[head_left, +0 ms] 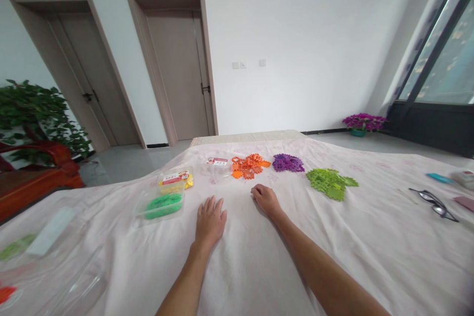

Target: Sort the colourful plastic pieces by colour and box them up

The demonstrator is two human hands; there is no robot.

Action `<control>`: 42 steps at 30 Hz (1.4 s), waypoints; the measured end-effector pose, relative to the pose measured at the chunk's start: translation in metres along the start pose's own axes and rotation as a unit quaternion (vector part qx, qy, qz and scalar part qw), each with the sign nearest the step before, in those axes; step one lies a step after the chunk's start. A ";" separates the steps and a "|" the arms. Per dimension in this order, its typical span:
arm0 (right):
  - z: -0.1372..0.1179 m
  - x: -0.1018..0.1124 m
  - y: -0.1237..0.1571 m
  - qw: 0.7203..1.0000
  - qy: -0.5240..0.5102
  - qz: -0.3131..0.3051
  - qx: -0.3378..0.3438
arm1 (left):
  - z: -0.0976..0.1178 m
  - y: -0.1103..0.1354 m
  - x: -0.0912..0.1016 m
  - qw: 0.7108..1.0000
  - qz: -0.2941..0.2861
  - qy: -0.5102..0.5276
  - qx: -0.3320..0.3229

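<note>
My left hand lies palm down on the pale cloth with its fingers apart and nothing in it. To its left is a clear plastic box of green pieces. Curled closed, my right hand rests on the cloth; the inside of its fist is hidden. Beyond the hands, from left to right, are a heap of orange snowflake-like plastic pieces, a purple heap and a lime green heap. Neither hand touches a heap.
A clear box with yellow pieces and another clear box stand at the back left. Clear containers lie at the near left. Glasses and a blue item lie at the right on the cloth.
</note>
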State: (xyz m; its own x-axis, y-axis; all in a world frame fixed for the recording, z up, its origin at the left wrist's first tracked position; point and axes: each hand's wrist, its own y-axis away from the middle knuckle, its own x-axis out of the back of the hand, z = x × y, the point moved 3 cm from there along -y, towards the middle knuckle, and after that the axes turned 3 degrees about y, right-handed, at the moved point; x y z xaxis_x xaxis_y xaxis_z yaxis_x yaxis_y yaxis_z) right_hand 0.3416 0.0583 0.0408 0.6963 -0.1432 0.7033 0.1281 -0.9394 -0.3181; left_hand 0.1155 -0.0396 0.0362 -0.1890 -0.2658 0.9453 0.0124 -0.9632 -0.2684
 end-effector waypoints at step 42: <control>-0.120 -0.022 -0.015 0.957 0.172 -0.148 0.181 | -0.030 -0.002 0.016 0.935 0.188 0.284 0.097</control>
State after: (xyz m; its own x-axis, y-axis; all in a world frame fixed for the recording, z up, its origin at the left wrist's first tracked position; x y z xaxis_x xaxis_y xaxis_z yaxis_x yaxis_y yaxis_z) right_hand 0.2393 0.0381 0.1066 0.3266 -0.0396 0.9443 0.5631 -0.7943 -0.2281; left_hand 0.0827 -0.0411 0.0462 -0.6258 -0.5764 0.5254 0.3500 -0.8095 -0.4713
